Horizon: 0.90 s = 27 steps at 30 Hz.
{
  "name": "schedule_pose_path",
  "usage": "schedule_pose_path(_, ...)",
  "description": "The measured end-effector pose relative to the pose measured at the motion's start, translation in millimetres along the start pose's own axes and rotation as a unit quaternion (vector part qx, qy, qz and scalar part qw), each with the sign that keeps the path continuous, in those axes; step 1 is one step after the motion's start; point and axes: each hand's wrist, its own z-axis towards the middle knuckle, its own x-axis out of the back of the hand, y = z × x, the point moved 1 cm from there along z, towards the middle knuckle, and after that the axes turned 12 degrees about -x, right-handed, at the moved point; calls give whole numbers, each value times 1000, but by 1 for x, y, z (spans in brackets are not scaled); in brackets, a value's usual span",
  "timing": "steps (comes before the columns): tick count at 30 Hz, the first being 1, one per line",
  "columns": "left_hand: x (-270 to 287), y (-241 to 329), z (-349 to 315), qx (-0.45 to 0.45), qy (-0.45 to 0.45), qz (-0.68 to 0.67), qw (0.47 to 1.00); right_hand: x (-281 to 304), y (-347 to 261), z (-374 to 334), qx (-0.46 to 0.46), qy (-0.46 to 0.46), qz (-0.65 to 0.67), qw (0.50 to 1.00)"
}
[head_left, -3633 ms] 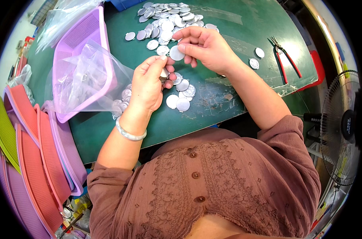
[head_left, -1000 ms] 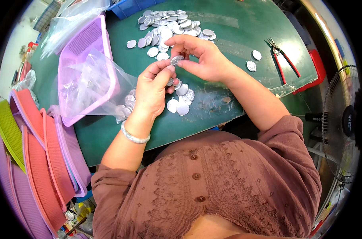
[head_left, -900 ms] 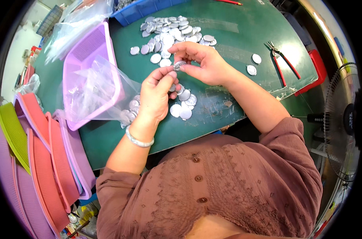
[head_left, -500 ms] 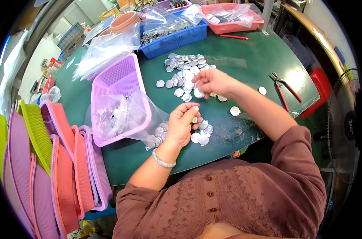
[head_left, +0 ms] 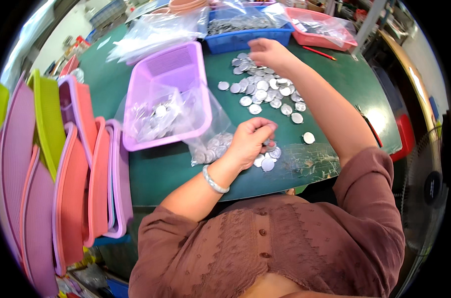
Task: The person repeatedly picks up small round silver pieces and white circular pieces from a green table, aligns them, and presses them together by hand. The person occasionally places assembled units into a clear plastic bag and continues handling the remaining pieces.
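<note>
My left hand [head_left: 251,142] is closed in a pinch, thumb against fingers, over a few round silver medals [head_left: 268,164] at the near side of the table. A medal seems to be between its fingers, mostly hidden. My right hand [head_left: 271,53] reaches out with fingers apart over the far end of a loose heap of silver medals [head_left: 261,85], just in front of a blue basket [head_left: 230,43]; nothing shows in it. One medal [head_left: 308,137] lies by itself to the right. Beside my left wrist, a clear plastic bag [head_left: 211,149] holds several medals and drapes over a purple basket [head_left: 131,107].
Metal parts fill the blue basket; a pink basket [head_left: 345,41] with bagged pieces stands right of it. A red pencil [head_left: 319,52] and red-handled pliers [head_left: 372,130] lie on the green table [head_left: 176,185]. Stacked coloured baskets [head_left: 71,198] stand at the left, a fan [head_left: 424,188] at the right.
My right hand has moved from the near part of the heap to its far end. My left hand stays pinched over the small group. The whole view has shifted.
</note>
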Motion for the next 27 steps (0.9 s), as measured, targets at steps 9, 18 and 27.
schedule_pose_path(9,-10,84,-47,-122,-185,145,964,30,28,-98,-13,-49,-28,998)
schedule_pose_path(18,119,190,-34,-293,157,534,777,61,55,-136,37,8,-106,994)
schedule_pose_path(27,157,171,-19,-176,40,763,621,42,62,-148,18,21,-389,921)
